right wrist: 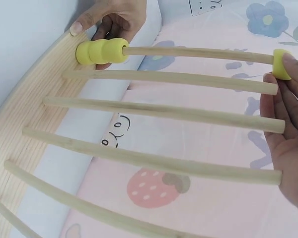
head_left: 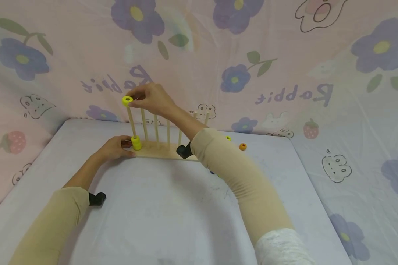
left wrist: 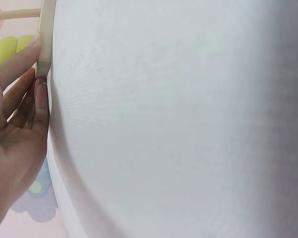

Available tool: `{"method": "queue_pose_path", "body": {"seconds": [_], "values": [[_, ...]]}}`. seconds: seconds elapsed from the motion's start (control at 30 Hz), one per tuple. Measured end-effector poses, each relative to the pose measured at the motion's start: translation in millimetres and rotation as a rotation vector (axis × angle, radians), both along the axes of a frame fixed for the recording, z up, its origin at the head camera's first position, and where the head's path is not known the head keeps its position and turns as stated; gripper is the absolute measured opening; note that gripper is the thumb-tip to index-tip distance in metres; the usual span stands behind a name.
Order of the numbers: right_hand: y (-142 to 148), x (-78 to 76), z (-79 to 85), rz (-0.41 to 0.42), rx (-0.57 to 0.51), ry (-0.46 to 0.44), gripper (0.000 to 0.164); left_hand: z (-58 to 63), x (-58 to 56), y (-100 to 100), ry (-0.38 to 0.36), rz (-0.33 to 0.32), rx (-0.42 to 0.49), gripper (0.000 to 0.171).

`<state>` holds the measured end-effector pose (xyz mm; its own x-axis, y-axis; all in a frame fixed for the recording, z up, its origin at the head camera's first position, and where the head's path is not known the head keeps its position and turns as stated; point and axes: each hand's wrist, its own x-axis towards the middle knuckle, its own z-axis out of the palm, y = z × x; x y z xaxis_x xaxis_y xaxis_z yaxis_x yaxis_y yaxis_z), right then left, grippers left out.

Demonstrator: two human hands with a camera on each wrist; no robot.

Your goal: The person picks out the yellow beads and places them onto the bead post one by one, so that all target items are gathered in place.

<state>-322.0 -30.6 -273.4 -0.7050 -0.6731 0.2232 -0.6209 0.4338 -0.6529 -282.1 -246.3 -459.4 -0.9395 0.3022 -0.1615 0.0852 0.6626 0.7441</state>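
In the head view a wooden base [head_left: 166,154] with a row of upright pegs stands on the white table. My right hand [head_left: 157,99] pinches a yellow bead [head_left: 124,102] at the top of the leftmost peg [head_left: 131,123]. Seen from the right wrist, that bead [right wrist: 278,67] sits at the peg's tip between thumb and fingers. Several yellow beads [head_left: 137,144] are stacked at the foot of the same peg. The left hand [head_left: 113,150] grips the left end of the base, thumb on top; the left wrist view shows its fingers [left wrist: 41,101] at the board's end.
On the right of the table [head_left: 136,213] lie an orange bead [head_left: 242,147] and a yellow bead [head_left: 228,138]. A dark bead [head_left: 212,172] shows partly behind the right sleeve [head_left: 242,176]. A printed cloth [head_left: 199,55] hangs close behind the pegs; the other pegs [right wrist: 164,114] carry no beads.
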Motion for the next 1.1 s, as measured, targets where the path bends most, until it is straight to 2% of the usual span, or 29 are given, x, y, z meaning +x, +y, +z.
{"method": "queue_pose_path", "body": {"seconds": [0.23, 0.5, 0.87, 1.1], "values": [[-1.9, 0.7, -0.9, 0.009, 0.034, 0.012, 0.031, 0.8, 0.0, 1.4, 0.002, -0.001, 0.000, 0.079], [-3.5, -1.1, -1.5, 0.000, 0.120, 0.047, 0.030, 0.4, -2.3, -0.4, 0.016, -0.011, -0.005, 0.081], [-4.5, 0.4, -3.7, 0.014, 0.095, -0.022, 0.029, 0.8, 0.9, 0.6, 0.018, -0.011, -0.016, 0.079], [-0.7, -0.8, -4.0, 0.014, 0.101, -0.013, 0.033, 0.1, 1.5, 0.3, 0.038, -0.011, -0.006, 0.078]]}}
